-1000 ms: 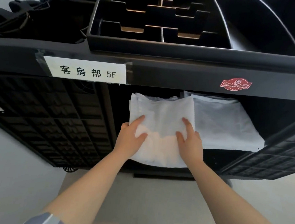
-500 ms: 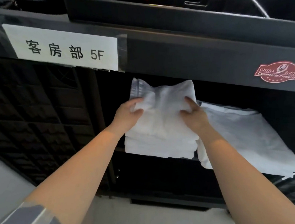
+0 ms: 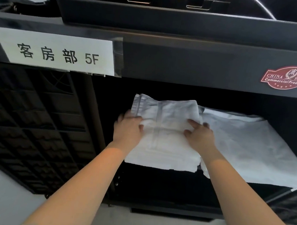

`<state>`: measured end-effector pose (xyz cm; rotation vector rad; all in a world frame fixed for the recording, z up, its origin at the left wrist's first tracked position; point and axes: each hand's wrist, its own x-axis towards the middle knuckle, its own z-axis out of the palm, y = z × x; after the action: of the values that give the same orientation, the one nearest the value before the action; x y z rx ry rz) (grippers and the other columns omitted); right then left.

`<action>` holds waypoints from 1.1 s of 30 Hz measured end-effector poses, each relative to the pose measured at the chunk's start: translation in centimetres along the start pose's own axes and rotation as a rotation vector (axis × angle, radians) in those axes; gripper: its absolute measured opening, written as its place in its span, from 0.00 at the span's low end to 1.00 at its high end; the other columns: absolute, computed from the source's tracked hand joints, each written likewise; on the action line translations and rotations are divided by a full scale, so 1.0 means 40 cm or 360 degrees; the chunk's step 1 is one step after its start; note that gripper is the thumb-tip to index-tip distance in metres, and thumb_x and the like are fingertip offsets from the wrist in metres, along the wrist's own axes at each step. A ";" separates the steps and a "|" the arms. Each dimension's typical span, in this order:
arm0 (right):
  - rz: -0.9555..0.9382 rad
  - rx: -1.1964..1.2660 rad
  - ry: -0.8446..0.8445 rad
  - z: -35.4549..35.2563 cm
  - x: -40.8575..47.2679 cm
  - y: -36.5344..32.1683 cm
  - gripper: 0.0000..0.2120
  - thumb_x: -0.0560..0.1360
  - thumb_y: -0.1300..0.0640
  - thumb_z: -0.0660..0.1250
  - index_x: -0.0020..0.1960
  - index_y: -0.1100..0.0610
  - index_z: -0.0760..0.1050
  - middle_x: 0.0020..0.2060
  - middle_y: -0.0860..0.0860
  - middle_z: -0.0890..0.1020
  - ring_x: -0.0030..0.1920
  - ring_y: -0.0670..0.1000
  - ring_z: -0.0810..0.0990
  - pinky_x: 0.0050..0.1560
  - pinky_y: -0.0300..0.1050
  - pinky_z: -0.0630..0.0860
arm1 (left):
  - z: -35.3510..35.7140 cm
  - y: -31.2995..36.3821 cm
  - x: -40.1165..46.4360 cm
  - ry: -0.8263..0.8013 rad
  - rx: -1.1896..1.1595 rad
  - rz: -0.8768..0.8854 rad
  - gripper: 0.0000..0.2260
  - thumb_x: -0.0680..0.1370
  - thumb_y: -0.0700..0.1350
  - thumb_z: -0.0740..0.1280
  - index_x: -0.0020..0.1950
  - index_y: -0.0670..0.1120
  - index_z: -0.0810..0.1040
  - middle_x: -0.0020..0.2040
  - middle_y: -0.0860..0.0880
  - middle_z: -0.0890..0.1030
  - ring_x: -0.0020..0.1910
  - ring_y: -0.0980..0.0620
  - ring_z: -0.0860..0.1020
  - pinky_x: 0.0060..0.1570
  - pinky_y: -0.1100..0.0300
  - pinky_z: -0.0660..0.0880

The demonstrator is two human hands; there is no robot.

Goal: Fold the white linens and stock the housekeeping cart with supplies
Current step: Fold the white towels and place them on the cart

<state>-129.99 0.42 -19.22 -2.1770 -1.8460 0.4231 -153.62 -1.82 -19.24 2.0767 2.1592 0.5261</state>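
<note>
Folded towel stack (image 3: 163, 138): white, laid on the cart's middle shelf at its left part, with the near edge at the shelf's front; a grey-striped hem is seen at the far left corner.
Left hand (image 3: 129, 130): the left side of the stack is grasped, the thumb being laid over the top layer and the fingers hidden beneath or behind the edge.
Right hand (image 3: 199, 136): the right side of the stack is grasped, the thumb and one finger being pressed on top, the other fingers curled down over the right edge.
Flat sheet (image 3: 248, 148): white, spread on the same shelf, just right of the stack and touching it.
Housekeeping cart (image 3: 193, 62): black, with a divided tray (image 3: 152, 17) set on top.
Paper label (image 3: 57, 52): white, taped to the cart's front rail at the left; "5F" is printed after three characters.
Red badge (image 3: 288, 78): fixed to the rail at the far right.
Open door panel (image 3: 32, 120): black and ribbed, swung out at the left.
</note>
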 end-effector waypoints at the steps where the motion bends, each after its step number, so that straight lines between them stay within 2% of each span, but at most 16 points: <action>1: -0.0084 -0.0230 0.0103 -0.010 0.006 -0.018 0.24 0.79 0.49 0.58 0.74 0.45 0.61 0.74 0.58 0.57 0.71 0.61 0.61 0.66 0.51 0.65 | -0.011 0.024 0.011 0.0123 0.0187 0.0141 0.14 0.79 0.49 0.59 0.64 0.54 0.75 0.75 0.46 0.61 0.74 0.41 0.58 0.67 0.48 0.62; 2: -0.0234 -0.0402 0.0177 -0.018 0.015 -0.040 0.23 0.80 0.50 0.57 0.74 0.47 0.61 0.76 0.57 0.54 0.75 0.60 0.54 0.70 0.53 0.59 | -0.016 0.051 0.028 0.0182 0.0267 0.0304 0.15 0.79 0.48 0.58 0.63 0.52 0.76 0.76 0.47 0.60 0.75 0.42 0.56 0.70 0.47 0.59; 4: -0.0576 -0.0554 0.0129 -0.011 0.024 -0.087 0.23 0.81 0.50 0.53 0.75 0.49 0.60 0.77 0.54 0.55 0.77 0.56 0.49 0.73 0.53 0.50 | -0.009 0.105 0.056 0.0056 0.0308 0.0538 0.18 0.81 0.48 0.55 0.69 0.50 0.71 0.76 0.48 0.61 0.76 0.46 0.55 0.73 0.48 0.53; 7: -0.0728 -0.0512 -0.0196 0.055 0.008 -0.124 0.26 0.82 0.48 0.45 0.79 0.50 0.46 0.78 0.50 0.46 0.77 0.50 0.41 0.74 0.56 0.39 | 0.039 0.135 0.063 -0.0360 0.0325 0.0431 0.23 0.83 0.50 0.48 0.78 0.48 0.54 0.79 0.48 0.50 0.77 0.48 0.46 0.75 0.49 0.45; 10: -0.0728 -0.0738 -0.0342 0.108 0.011 -0.107 0.28 0.81 0.47 0.40 0.77 0.51 0.34 0.77 0.48 0.37 0.76 0.49 0.35 0.74 0.58 0.36 | 0.094 0.118 0.046 -0.0525 0.0479 0.0293 0.25 0.83 0.51 0.44 0.79 0.47 0.42 0.78 0.50 0.40 0.76 0.49 0.37 0.75 0.49 0.40; 12: -0.0764 -0.0721 -0.0415 0.094 0.047 -0.105 0.28 0.81 0.47 0.44 0.78 0.51 0.39 0.78 0.48 0.42 0.77 0.49 0.40 0.75 0.57 0.40 | 0.099 0.125 0.068 -0.0539 0.0524 0.0282 0.26 0.82 0.51 0.46 0.79 0.47 0.49 0.79 0.48 0.48 0.77 0.47 0.45 0.74 0.49 0.47; 14: -0.0792 -0.0638 -0.0375 0.061 0.085 -0.127 0.26 0.79 0.50 0.51 0.76 0.53 0.55 0.75 0.51 0.60 0.75 0.52 0.57 0.71 0.53 0.54 | 0.074 0.149 0.119 -0.0406 0.0559 0.0325 0.21 0.79 0.52 0.53 0.70 0.48 0.68 0.70 0.46 0.69 0.69 0.44 0.66 0.64 0.49 0.64; 15: -0.0780 -0.0603 -0.0286 0.048 0.104 -0.140 0.23 0.79 0.52 0.53 0.72 0.54 0.64 0.70 0.52 0.69 0.70 0.51 0.65 0.67 0.51 0.60 | 0.058 0.160 0.149 -0.0294 0.0568 0.0358 0.17 0.78 0.51 0.55 0.64 0.49 0.74 0.64 0.46 0.75 0.62 0.44 0.71 0.58 0.49 0.66; 16: -0.0766 -0.0572 -0.0198 0.042 0.121 -0.150 0.20 0.79 0.53 0.53 0.70 0.54 0.67 0.67 0.51 0.73 0.67 0.51 0.69 0.65 0.50 0.62 | 0.049 0.167 0.177 -0.0197 0.0555 0.0388 0.16 0.78 0.51 0.56 0.63 0.49 0.75 0.61 0.46 0.76 0.61 0.44 0.72 0.58 0.49 0.66; 17: -0.0764 -0.0554 -0.0151 0.044 0.135 -0.157 0.21 0.80 0.53 0.52 0.71 0.54 0.66 0.68 0.52 0.71 0.69 0.51 0.68 0.67 0.51 0.61 | 0.052 0.164 0.199 -0.0138 0.0528 0.0417 0.17 0.79 0.50 0.56 0.65 0.49 0.73 0.63 0.45 0.74 0.63 0.43 0.70 0.62 0.48 0.64; 18: -0.0748 -0.0554 -0.0165 0.054 0.148 -0.158 0.23 0.80 0.51 0.50 0.75 0.54 0.60 0.73 0.52 0.65 0.73 0.51 0.62 0.70 0.54 0.56 | 0.065 0.154 0.212 -0.0132 0.0489 0.0433 0.18 0.80 0.51 0.55 0.68 0.48 0.69 0.67 0.44 0.70 0.67 0.43 0.66 0.66 0.47 0.60; 20: -0.0618 -0.0589 -0.0274 0.077 0.173 -0.141 0.30 0.81 0.43 0.45 0.78 0.53 0.45 0.78 0.51 0.49 0.77 0.51 0.46 0.75 0.55 0.44 | 0.098 0.116 0.217 -0.0268 0.0422 0.0347 0.24 0.80 0.57 0.50 0.76 0.52 0.58 0.76 0.47 0.58 0.75 0.46 0.53 0.72 0.45 0.50; 22: -0.0476 -0.0644 -0.0246 0.095 0.195 -0.110 0.34 0.79 0.37 0.40 0.78 0.53 0.40 0.78 0.52 0.42 0.77 0.51 0.40 0.75 0.55 0.39 | 0.127 0.076 0.217 -0.0370 0.0384 0.0175 0.29 0.79 0.64 0.45 0.78 0.55 0.47 0.79 0.51 0.45 0.77 0.49 0.42 0.74 0.45 0.44; 25: -0.0343 -0.0682 -0.0155 0.100 0.210 -0.081 0.35 0.79 0.36 0.38 0.78 0.56 0.40 0.78 0.53 0.42 0.77 0.53 0.41 0.75 0.57 0.38 | 0.131 0.054 0.227 -0.0403 0.0298 -0.0004 0.31 0.79 0.66 0.43 0.78 0.54 0.44 0.78 0.52 0.40 0.77 0.49 0.39 0.74 0.47 0.44; 30: -0.0406 -0.0728 -0.0202 0.044 0.214 -0.058 0.29 0.82 0.44 0.42 0.78 0.58 0.43 0.78 0.52 0.44 0.77 0.51 0.40 0.75 0.57 0.39 | 0.088 0.028 0.217 -0.0407 0.0314 -0.0212 0.27 0.82 0.57 0.42 0.78 0.49 0.41 0.78 0.50 0.40 0.77 0.47 0.39 0.74 0.46 0.42; 33: -0.0473 -0.0753 -0.0144 0.036 0.162 -0.087 0.28 0.82 0.51 0.48 0.78 0.59 0.44 0.78 0.53 0.44 0.77 0.53 0.40 0.73 0.56 0.37 | 0.082 0.053 0.163 -0.0184 0.0464 -0.0018 0.26 0.82 0.53 0.45 0.78 0.49 0.43 0.79 0.50 0.41 0.77 0.47 0.38 0.74 0.46 0.39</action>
<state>-132.73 7.39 -19.59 -2.1184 -2.4775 0.0198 -151.04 5.20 -20.58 2.1687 2.2933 0.0887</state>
